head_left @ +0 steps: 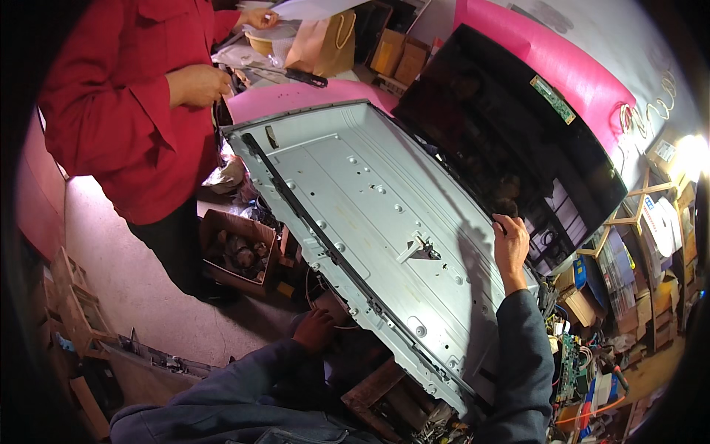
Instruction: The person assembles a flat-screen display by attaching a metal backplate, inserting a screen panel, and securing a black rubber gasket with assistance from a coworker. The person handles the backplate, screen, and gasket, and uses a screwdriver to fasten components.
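Bending its fingers inward at the right edge of the pale metal panel [370, 229], the right hand [511, 248] is near the black screen [510, 148] lying alongside; whether it grips anything, I cannot tell. The left hand [315, 330], dim and partly curled, is just beside the panel's left edge, its hold unclear. A dark strip [337, 257] follows that edge. The screen bears a green circuit board [552, 99]; a red-clad person [140, 111] stands by the panel's far left corner.

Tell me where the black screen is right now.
In the head view, the black screen is at upper right, just right of the grey panel, with pink sheeting beyond its far edge.
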The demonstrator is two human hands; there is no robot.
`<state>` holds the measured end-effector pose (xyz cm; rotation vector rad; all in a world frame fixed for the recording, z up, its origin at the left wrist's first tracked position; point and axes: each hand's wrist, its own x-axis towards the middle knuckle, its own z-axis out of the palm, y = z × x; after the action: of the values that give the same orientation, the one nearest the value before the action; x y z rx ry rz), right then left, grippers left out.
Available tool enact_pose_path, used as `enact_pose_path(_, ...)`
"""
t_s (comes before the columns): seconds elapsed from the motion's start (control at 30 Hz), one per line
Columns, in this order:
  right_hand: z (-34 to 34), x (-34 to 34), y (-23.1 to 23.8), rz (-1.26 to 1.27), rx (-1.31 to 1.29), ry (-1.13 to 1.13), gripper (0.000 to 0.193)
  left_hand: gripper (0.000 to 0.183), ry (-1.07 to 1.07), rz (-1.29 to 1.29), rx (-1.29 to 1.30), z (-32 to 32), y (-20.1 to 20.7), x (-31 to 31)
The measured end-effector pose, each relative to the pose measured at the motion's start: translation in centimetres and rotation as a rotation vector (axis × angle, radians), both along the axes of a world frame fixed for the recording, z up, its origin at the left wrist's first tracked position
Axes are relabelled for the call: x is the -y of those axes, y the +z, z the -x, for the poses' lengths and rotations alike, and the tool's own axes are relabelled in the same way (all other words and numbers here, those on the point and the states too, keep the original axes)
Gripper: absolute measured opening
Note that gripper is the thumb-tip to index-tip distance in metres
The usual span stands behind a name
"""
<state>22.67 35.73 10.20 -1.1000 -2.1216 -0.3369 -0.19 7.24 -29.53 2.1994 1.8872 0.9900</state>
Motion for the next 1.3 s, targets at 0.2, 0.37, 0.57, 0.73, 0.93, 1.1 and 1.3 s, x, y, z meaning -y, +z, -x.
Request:
enact_pose_path(0.2,0.6,0.3,0.1,-0.067,0.088,0.04,0.023,0.026,-0.006,0.021,0.003,0.1,0.2,0.0)
enact_pose_path(0.37,0.3,-0.3,-0.6,0.122,0.117,-0.013,0.025,0.026,-0.016,0.024,0.018,0.1,0.2,0.3)
enact_pose_path(0.57,-0.1,-0.7,-1.2,0.161,0.151,0.022,0.028,0.026,0.003,0.002,0.014,0.0,0.8,0.4)
enact_pose_path(0.73,0.9,-1.9,-1.0,0.074,0.125,-0.017,0.027,0.051,0.022,0.504,0.093,-1.0,12.1,0.0)
enact_pose_path(0.93,1.4,-3.1,-2.4,-0.055,0.175,-0.103,0.018,0.052,-0.036,0.254,0.183,0.8,1.3,-0.2)
enact_pose_path(1.1,0.7,-3.5,-2.5,-0.044,0.172,-0.124,0.019,0.045,-0.037,0.072,0.339,0.4,-0.9,0.1)
enact_pose_path(1.3,0.4,-2.8,-2.6,0.052,0.114,-0.129,0.018,0.038,0.003,0.001,0.394,-0.1,-1.8,-0.3)
